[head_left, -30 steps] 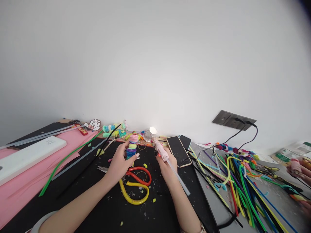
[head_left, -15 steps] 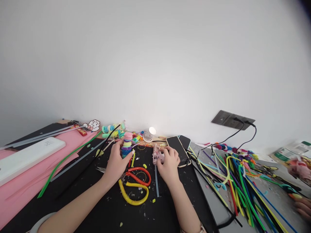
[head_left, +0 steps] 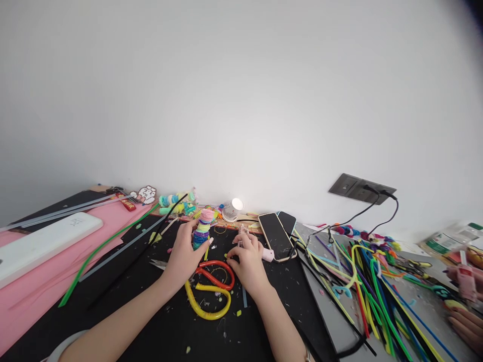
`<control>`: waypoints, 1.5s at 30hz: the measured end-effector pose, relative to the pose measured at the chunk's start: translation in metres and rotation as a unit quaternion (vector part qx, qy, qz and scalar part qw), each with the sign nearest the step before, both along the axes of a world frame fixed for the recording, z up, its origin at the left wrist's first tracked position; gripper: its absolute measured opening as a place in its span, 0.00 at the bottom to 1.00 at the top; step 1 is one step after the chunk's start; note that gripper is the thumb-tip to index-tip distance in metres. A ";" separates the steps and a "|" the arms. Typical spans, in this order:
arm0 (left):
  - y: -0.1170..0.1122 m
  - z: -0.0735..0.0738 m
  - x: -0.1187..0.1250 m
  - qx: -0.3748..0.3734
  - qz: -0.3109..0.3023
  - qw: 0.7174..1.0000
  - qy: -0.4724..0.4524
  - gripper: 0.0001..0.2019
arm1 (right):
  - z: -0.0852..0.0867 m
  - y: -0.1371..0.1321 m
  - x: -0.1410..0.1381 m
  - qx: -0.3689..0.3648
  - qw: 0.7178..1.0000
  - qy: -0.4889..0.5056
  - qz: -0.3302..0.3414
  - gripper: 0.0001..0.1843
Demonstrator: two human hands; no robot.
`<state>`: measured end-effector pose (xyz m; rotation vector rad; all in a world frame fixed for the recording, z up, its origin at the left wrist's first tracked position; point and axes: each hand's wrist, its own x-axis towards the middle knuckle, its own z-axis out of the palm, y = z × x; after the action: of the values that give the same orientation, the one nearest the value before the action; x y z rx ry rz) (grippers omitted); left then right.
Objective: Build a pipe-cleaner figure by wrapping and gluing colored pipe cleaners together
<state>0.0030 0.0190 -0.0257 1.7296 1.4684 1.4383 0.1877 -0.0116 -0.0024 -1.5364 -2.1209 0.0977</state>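
My left hand [head_left: 184, 251] is closed around a short striped roll of fuzzy pipe cleaners [head_left: 203, 229], pink on top with yellow, purple and blue-green bands below. The roll stands roughly upright. To its right, my right hand [head_left: 247, 259] grips a small pink glue gun [head_left: 267, 255] from above. Its tip points toward the wall and its handle sticks out on the right; my fingers hide much of its body. A translucent glue stick [head_left: 245, 297] shows behind it. Scissors with red and yellow handles [head_left: 209, 315] lie between my forearms.
A paper cup [head_left: 231, 211] lies tilted by the wall. Two phones rest at the right, the nearer one black-screened [head_left: 278, 236]. Many loose pipe cleaners [head_left: 381, 296] cover the grey table. Pink paper [head_left: 109, 226] and a white case [head_left: 49, 246] lie left. Another person's hand [head_left: 466, 322] is far right.
My right hand has shifted left over the glue gun, and its handle now shows on the right. The striped roll moved slightly right and tilted. At far right, the other person's pink tool moved.
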 end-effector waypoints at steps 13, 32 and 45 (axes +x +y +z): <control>-0.002 0.001 0.001 0.022 -0.008 1.000 0.015 0.23 | -0.003 0.001 -0.002 0.019 0.999 0.017 -0.025 0.08; -0.014 0.008 0.012 0.033 -0.071 0.995 0.056 0.23 | 0.010 -0.006 -0.028 -0.135 0.791 0.596 -0.014 0.06; -0.015 0.010 0.014 0.023 -0.100 0.988 0.116 0.21 | 0.013 -0.009 -0.031 -0.096 0.811 0.577 0.004 0.05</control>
<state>0.0167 0.0040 -0.0152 2.0665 1.3357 1.2079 0.1563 -0.0204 0.0103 -1.0652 -1.1205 0.9992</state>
